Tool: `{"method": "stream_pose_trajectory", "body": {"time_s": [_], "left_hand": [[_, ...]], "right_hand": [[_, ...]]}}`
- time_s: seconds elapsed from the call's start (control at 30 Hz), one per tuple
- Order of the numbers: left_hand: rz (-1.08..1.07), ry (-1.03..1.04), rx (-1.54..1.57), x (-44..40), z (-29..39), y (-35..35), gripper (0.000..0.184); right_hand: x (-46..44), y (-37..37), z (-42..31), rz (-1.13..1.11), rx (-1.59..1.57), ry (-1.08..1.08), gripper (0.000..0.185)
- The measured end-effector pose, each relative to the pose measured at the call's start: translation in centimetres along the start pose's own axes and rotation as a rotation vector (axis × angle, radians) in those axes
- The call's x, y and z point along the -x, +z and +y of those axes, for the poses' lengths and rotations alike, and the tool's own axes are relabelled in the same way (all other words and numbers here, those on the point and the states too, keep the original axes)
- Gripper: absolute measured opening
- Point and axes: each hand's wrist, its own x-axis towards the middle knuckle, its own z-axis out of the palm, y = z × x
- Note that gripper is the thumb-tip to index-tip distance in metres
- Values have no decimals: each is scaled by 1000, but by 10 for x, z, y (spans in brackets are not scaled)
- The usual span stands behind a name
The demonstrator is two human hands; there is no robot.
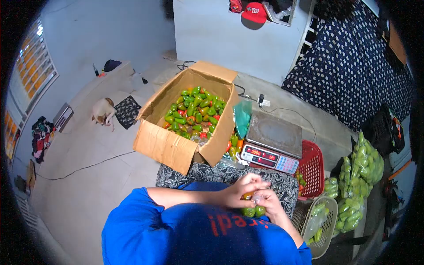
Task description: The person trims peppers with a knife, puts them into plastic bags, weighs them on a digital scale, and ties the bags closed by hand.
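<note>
In front of my chest is a small clear plastic bag of peppers [248, 212], with green and orange peppers showing through it. My left hand [240, 191] is closed at the bag's top from the left, its fingers bent over it. From the right, my right hand [270, 204] pinches the gathered plastic close to the left fingers. Beyond my lap stands an open cardboard box [163, 148] holding many loose green, red and orange peppers [198, 108]. A digital scale [274, 134] with lit red digits is to the right of the box.
A red basket [312, 165] sits beside the scale, with a cream basket [329, 234] of bagged green produce nearer me. Filled bags of green vegetables [364, 165] stand at the far right. A dog [104, 110] lies on the floor at left, and a cable [84, 170] crosses the tiles.
</note>
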Motion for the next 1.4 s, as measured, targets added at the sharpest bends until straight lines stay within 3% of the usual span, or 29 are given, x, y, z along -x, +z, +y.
{"method": "stream_pose_trajectory", "body": {"time_s": [0.13,0.3,0.47,0.53,0.7,0.73,0.9,0.97,1.03,1.13,1.2,1.23,1.3,1.4], "left_hand": [[-59,-32,-76,3,-18,-1,27],[-49,-199,336,-5,-20,-13,31],[-54,-272,330,-11,-29,-23,31],[-67,-221,198,-10,-32,-25,31],[-65,-339,360,-6,-19,-34,33],[-59,-361,425,-5,-17,-36,34],[-41,-409,443,-1,-12,-41,28],[-59,-371,426,3,-12,-36,27],[-76,-299,384,4,-18,-37,27],[-123,-480,405,-3,-17,-40,27],[-34,-697,520,-16,-13,-56,25],[14,-809,577,-21,-14,-67,24],[98,-795,435,-23,-23,-96,22],[129,-834,345,-37,-30,-130,23]], "right_hand": [[-6,18,-13,88,-24,44,22],[-23,12,-23,52,1,92,19],[-39,6,-19,52,-21,-20,9],[-42,6,-21,54,162,-34,11],[-43,10,-25,149,374,15,19],[-41,3,-24,70,541,-62,23],[-37,8,-30,114,692,-2,31],[-38,8,-37,67,828,-116,31],[-42,7,-37,68,834,-130,28],[-41,2,-32,79,587,-30,29],[-48,-20,-12,123,473,-33,32],[-55,-32,-14,129,674,-85,32],[-70,-53,-11,218,664,-60,29],[-94,-96,6,186,1240,117,31]]}}
